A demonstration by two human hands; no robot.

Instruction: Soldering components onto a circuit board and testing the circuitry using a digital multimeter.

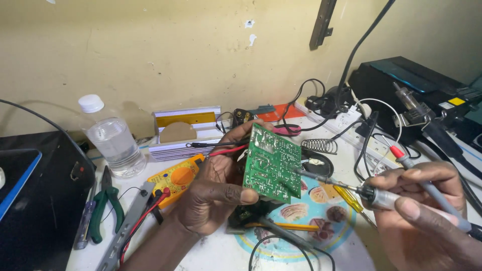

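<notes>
I am looking down at a cluttered workbench against a yellowish wall. My left hand (213, 193) is closed around a green circuit board (271, 163), fingers behind it and thumb pressing the lower front edge, so the board stands nearly upright above the table (211, 251) with its solder side facing me. Red and black wires run from behind the board towards the left.

My right hand (427, 211) is closed in a pen-like grip on a soldering iron (371, 195), and its thin metal tip touches the right edge of the board. The same hand also grips a grey probe with a red tip (401, 155), which points up and away from the board.

The board looks light, thin and stiff, and I judge it fragile: the solder points are small and the edges probably sharp. The safest hold seems to be by the edges, as my left hand has it, keeping fingers off the copper side and away from the hot tip.

Around my hands: a yellow multimeter (178, 178) just left of the board, green-handled pliers (105, 200), a clear water bottle (111, 138) with a white cap, a coiled iron stand (320, 146), a white power strip (351, 125) and tangled black cables.
</notes>
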